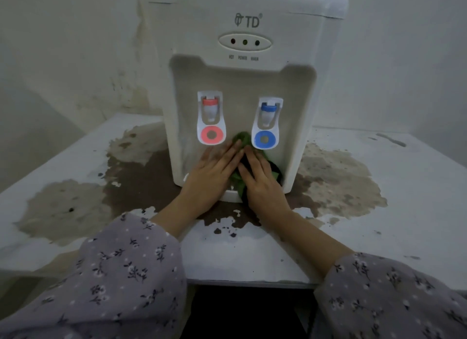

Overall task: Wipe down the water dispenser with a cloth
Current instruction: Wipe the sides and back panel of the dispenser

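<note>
Hands (212,177) press cloth (243,139) on dispenser (242,61)

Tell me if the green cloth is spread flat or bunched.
Bunched. The green cloth shows crumpled folds between the left hand and right hand, against the dispenser.

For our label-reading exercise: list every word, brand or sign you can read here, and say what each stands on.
"TD": water dispenser, upper front, beside a logo.
"HOT": under the indicator lights, faint.
"POWER": beside it.
Third label there: too blurred.
</note>
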